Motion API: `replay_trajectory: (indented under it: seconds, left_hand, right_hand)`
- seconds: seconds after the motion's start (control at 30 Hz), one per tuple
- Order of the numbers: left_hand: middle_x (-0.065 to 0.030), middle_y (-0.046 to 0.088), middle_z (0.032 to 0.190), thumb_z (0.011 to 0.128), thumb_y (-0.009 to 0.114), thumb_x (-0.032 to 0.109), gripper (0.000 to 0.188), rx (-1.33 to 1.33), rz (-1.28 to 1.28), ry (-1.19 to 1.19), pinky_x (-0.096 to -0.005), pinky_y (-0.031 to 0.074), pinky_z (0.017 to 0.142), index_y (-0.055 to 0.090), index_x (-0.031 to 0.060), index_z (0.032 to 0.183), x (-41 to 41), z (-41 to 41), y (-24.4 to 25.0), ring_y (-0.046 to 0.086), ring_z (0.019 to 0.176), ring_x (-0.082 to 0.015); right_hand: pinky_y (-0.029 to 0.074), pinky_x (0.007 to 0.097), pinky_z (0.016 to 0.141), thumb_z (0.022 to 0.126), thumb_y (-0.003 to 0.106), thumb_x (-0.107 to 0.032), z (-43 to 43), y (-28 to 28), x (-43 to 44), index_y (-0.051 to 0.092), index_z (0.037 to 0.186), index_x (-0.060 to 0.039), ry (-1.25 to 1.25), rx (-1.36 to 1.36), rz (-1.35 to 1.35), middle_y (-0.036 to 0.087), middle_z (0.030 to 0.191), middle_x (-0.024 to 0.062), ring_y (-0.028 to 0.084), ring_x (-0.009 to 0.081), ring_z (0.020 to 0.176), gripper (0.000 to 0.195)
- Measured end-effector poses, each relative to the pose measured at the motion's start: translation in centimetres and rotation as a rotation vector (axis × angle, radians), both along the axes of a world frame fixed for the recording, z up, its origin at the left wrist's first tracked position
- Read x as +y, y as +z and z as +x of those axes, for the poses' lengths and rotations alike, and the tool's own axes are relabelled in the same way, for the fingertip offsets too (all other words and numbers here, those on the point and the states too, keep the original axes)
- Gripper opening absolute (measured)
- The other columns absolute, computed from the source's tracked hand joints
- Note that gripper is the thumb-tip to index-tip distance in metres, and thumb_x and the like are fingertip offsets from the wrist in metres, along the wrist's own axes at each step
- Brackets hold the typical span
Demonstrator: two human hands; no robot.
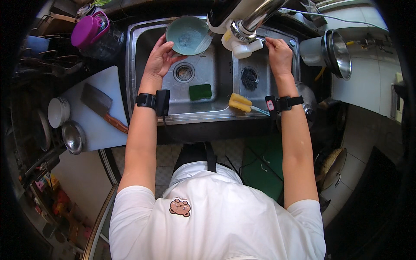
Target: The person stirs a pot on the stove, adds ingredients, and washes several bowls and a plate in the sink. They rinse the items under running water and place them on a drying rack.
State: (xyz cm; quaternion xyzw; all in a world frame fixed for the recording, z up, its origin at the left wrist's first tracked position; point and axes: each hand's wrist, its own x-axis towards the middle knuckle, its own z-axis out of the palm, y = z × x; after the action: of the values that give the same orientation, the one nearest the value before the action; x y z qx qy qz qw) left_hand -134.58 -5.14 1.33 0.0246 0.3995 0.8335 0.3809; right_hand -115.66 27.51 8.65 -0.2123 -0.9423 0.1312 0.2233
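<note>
My left hand [160, 58] grips the rim of a pale green bowl [185, 34], tilted over the larger basin of a stainless steel double sink [221, 61]. A stream of water [204, 43] runs from the tap's spout into the bowl. My right hand [280, 54] pinches the end of a thin metal lever [261, 39] beside the chrome tap [246, 31] with its white fitting [242, 48]. Below the bowl, a green scouring pad [200, 92] lies on the basin floor near the drain [184, 72]. A dark scrubber [249, 78] sits over the smaller basin's drain.
A yellow sponge brush [240, 102] rests on the sink's front edge. At left, a cleaver [100, 102] lies on a white cutting board [97, 136], beside white bowls [58, 112] and a metal bowl [73, 137]. A purple-lidded jar [86, 32] stands behind; metal basins [339, 54] are at right.
</note>
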Motion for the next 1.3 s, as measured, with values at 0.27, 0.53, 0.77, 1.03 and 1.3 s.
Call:
replay_trajectory:
  seconds: [0.27, 0.53, 0.77, 1.03, 1.3]
  left_hand:
    - [-0.0156, 0.057, 0.127, 0.086, 0.067, 0.012, 0.062, 0.033, -0.065, 0.072, -0.0504, 0.062, 0.082, 0.041, 0.0074, 0.142, -1.9, 1.3, 0.9, 0.06, 0.117, -0.0297]
    - [-0.0147, 0.059, 0.125, 0.087, 0.066, 0.015, 0.06, 0.035, -0.055, 0.056, -0.0493, 0.062, 0.082, 0.042, 0.0074, 0.141, -4.7, 2.5, 0.9, 0.062, 0.115, -0.0281]
    - [-0.015, 0.059, 0.127, 0.091, 0.06, 0.02, 0.055, -0.013, -0.036, -0.111, -0.0449, 0.063, 0.08, 0.041, 0.0062, 0.141, -5.6, 6.6, 2.6, 0.066, 0.109, -0.0266]
    - [-0.0192, 0.057, 0.129, 0.094, 0.058, 0.029, 0.056, -0.216, 0.029, -0.358, -0.0428, 0.063, 0.082, 0.039, 0.0032, 0.14, -4.6, 16.0, 4.9, 0.068, 0.106, -0.0277]
    - [-0.0149, 0.054, 0.137, 0.091, 0.058, 0.02, 0.061, -0.175, 0.193, -0.771, -0.0421, 0.05, 0.101, 0.037, 0.0009, 0.146, 0.1, 29.4, 8.4, 0.057, 0.122, -0.0265]
  right_hand:
    - [0.053, 0.0344, 0.082, 0.087, 0.067, -0.013, -0.3, 0.2, -0.2, 0.075, 0.1, -0.0078, -0.016, -0.019, 0.007, 0.071, 0.096, 0.01, 0.068, 0.0273, 0.09, 0.016]
    - [0.053, 0.0361, 0.083, 0.089, 0.066, -0.019, -1.1, 0.9, 0.9, 0.077, 0.097, -0.0138, -0.032, -0.09, 0.164, 0.071, 0.096, 0.0041, 0.065, 0.0247, 0.095, 0.014]
    - [0.053, 0.0305, 0.079, 0.09, 0.068, -0.015, 2.7, 2.7, -2.2, 0.064, 0.126, -0.0113, 0.002, 0.074, 0.109, 0.067, 0.108, 0.0101, 0.065, 0.0211, 0.087, 0.036]
    - [0.051, 0.0229, 0.069, 0.089, 0.065, 0.0, 20.3, 6.2, -13.3, 0.064, 0.121, -0.0042, -0.172, 0.131, -0.401, 0.063, 0.112, 0.0071, 0.062, 0.0106, 0.082, 0.032]
    - [0.05, 0.0213, 0.07, 0.091, 0.063, -0.001, 45.2, 6.0, -21.3, 0.064, 0.122, -0.0032, -0.64, 0.231, -0.502, 0.063, 0.112, 0.005, 0.062, 0.0086, 0.08, 0.031]
